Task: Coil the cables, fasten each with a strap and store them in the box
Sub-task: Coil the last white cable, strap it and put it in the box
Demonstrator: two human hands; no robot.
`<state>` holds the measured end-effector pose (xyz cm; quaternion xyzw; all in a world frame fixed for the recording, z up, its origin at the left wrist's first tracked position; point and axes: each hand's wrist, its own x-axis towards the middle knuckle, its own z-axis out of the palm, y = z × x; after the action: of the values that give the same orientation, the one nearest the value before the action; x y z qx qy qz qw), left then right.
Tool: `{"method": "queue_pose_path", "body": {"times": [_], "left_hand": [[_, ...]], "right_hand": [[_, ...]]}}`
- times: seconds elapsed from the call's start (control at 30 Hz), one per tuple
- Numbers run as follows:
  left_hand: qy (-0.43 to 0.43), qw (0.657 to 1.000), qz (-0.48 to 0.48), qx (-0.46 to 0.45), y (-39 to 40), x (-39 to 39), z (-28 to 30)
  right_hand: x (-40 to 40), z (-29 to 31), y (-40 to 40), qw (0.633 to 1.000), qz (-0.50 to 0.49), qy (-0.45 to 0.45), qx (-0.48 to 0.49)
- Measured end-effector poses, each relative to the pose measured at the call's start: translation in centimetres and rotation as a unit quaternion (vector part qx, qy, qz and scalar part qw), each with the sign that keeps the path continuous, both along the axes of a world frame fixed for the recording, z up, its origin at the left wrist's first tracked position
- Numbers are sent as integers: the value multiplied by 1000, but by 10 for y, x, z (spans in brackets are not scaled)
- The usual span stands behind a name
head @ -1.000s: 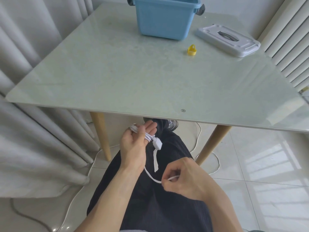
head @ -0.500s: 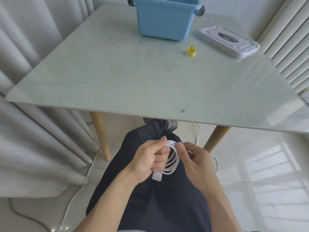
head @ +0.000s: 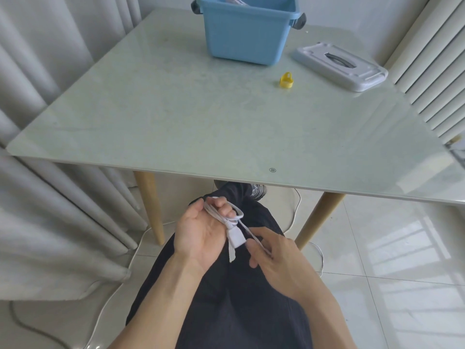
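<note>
So, left hand [head: 201, 233] curled around a small coil of thin white cable [head: 224, 212], loops wrapped over the fingers, grip closed on the bundle. White rectangular plug end [head: 236, 239] dangling just below the palm, with a short white strap tail [head: 232, 254] hanging under it. Right hand [head: 274, 255] close beside, grip pinching the loose strand of that same cable running down from the coil. Both held low over a lap in black trousers [head: 226, 311], below the near edge of the pale green glass worktop [head: 176, 117]. Further out on the worktop: small yellow looped strap [head: 286, 80], open blue plastic box [head: 247, 28] at the far edge, grey plastic lid [head: 339, 65] lying flat just right of it. More white cable [head: 141, 243] trailing on the tiled floor.
</note>
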<state>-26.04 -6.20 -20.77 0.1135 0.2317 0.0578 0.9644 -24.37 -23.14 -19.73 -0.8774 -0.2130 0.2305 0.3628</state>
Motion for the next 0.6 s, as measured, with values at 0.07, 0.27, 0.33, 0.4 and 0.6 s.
{"method": "queue_pose_path", "body": {"times": [0.07, 0.27, 0.33, 0.4, 0.6], "left_hand": [[6, 1000, 14, 14, 5, 0, -1], [18, 991, 1, 135, 1, 1, -4], [11, 985, -3, 173, 0, 1, -4], [14, 975, -6, 222, -2, 0, -5], [16, 952, 23, 304, -4, 0, -10]], "right_hand": [[-1, 2, 0, 1000, 5, 8, -17], [-5, 6, 4, 997, 66, -5, -41], [-6, 7, 4, 994, 103, -6, -46], [-7, 7, 4, 990, 130, -2, -48], [-8, 8, 4, 997, 59, -16, -43]]}}
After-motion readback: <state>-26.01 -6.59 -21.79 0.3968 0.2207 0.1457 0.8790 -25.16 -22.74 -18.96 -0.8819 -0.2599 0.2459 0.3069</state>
